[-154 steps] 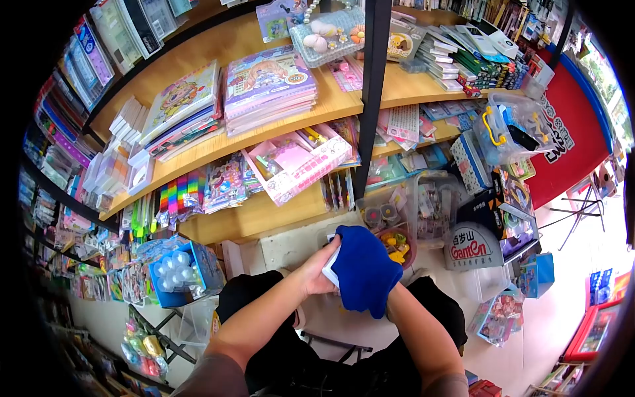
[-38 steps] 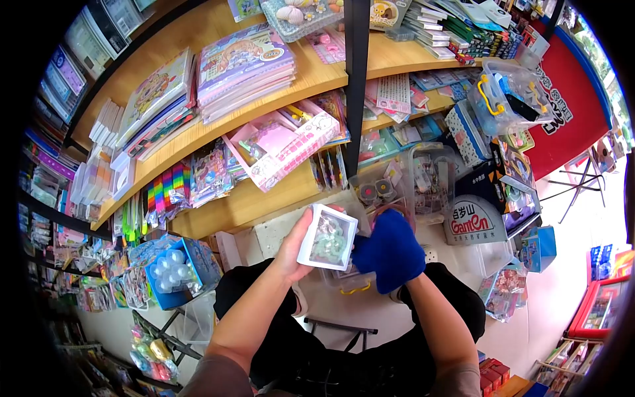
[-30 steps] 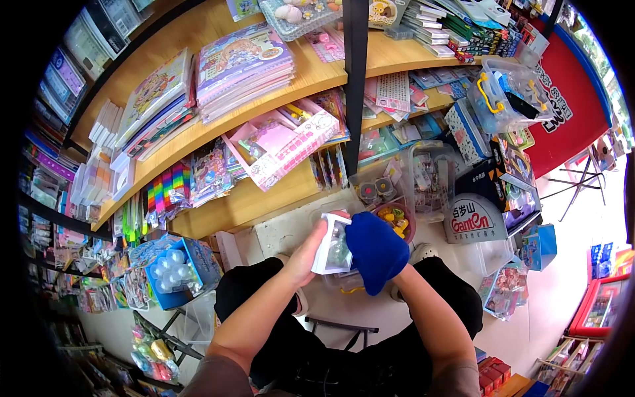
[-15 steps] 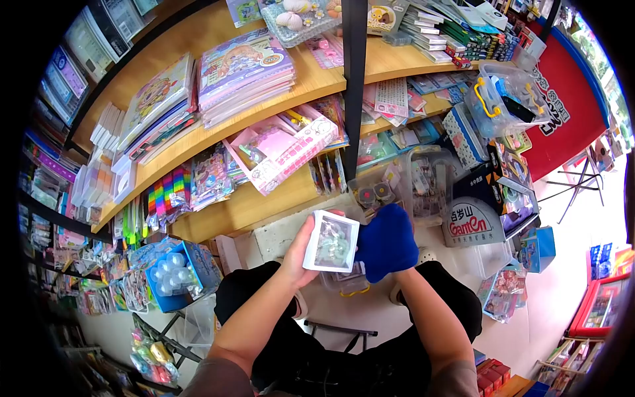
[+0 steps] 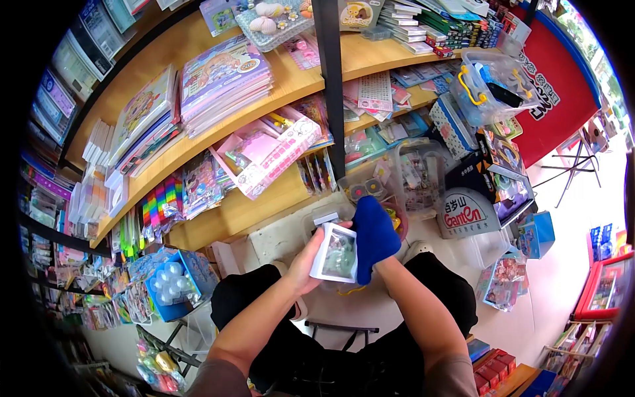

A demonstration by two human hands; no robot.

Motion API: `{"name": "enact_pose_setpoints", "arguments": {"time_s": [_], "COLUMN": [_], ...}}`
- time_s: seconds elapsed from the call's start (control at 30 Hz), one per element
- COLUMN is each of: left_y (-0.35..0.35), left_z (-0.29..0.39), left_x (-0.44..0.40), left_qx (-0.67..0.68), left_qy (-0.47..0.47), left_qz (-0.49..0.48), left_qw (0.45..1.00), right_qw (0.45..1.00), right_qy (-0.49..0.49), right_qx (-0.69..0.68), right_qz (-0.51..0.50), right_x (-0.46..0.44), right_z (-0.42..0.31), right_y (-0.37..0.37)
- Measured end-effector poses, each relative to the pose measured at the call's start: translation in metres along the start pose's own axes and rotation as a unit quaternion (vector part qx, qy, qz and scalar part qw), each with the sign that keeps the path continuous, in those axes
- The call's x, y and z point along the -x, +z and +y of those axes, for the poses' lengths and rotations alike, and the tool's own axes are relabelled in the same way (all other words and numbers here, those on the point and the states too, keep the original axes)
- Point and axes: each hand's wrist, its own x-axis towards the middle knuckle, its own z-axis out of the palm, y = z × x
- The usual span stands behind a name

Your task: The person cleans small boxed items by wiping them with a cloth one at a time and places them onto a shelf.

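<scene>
Between our knees, above the pale floor [image 5: 334, 304], we find the white windowed box [image 5: 337, 254] held slightly tilted, its clear face turned up toward us and pale green contents showing behind it. Our left hand [image 5: 307, 266] is clamped on the box's left side. Our right hand [image 5: 386, 267] is covered by a blue cloth [image 5: 375, 235] that touches or nearly touches the box's right edge; the fingers are hidden, so we cannot tell whether they are closed. On the lower shelf [image 5: 228, 218] ahead we note an open pink box [image 5: 274, 162]. To our right stands a grey-fronted carton [image 5: 468, 213] marked "Ganten"; to our left, a blue box [image 5: 206, 270] holds clear rounded packs [image 5: 173, 283].
</scene>
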Motion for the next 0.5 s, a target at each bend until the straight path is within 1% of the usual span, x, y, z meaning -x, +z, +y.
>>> {"name": "enact_pose_setpoints", "arguments": {"time_s": [0.03, 0.07, 0.1, 0.13, 0.17, 0.2, 0.23, 0.33, 0.37, 0.47, 0.5], "left_y": [-0.002, -0.001, -0.001, -0.001, -0.001, -0.002, -0.003, -0.006, -0.009, -0.011, -0.011], "left_z": [0.001, -0.001, 0.000, 0.001, 0.003, 0.004, 0.007, 0.012, 0.013, 0.014, 0.015], "left_x": [0.000, 0.004, 0.005, 0.005, 0.005, 0.007, 0.008, 0.009, 0.009, 0.012, 0.013], "left_qx": [0.013, 0.064, 0.088, 0.113, 0.134, 0.156, 0.176, 0.195, 0.190, 0.101, 0.124], "left_qy": [-0.012, -0.031, -0.037, -0.043, -0.044, -0.042, -0.039, -0.025, -0.018, -0.011, -0.005], "left_qz": [-0.026, -0.045, -0.088, -0.132, -0.129, -0.124, -0.119, -0.108, -0.138, -0.049, -0.078], "left_qw": [1.000, 0.996, 0.991, 0.984, 0.982, 0.979, 0.976, 0.974, 0.972, 0.994, 0.989], "right_qw": [0.998, 0.993, 0.984, 0.982, 0.977, 0.956, 0.922, 0.858, 0.821, 0.878, 0.911], "right_qy": [0.005, 0.014, 0.026, 0.022, 0.014, 0.028, 0.031, 0.112, 0.138, 0.187, 0.171], "right_qx": [0.050, 0.100, 0.148, 0.182, 0.213, 0.261, 0.300, 0.344, 0.382, 0.356, 0.314], "right_qz": [0.034, 0.067, 0.100, 0.039, -0.022, -0.132, -0.241, -0.365, -0.401, -0.259, -0.207], "right_x": [-0.007, -0.013, -0.020, -0.021, -0.021, -0.015, -0.010, 0.060, 0.067, 0.046, 0.039], "right_z": [0.006, 0.012, 0.018, 0.023, 0.029, 0.022, 0.015, 0.107, 0.101, 0.079, 0.065], "right_y": [-0.003, -0.005, -0.008, -0.010, -0.012, -0.015, -0.017, 0.046, 0.041, 0.004, -0.014]}}
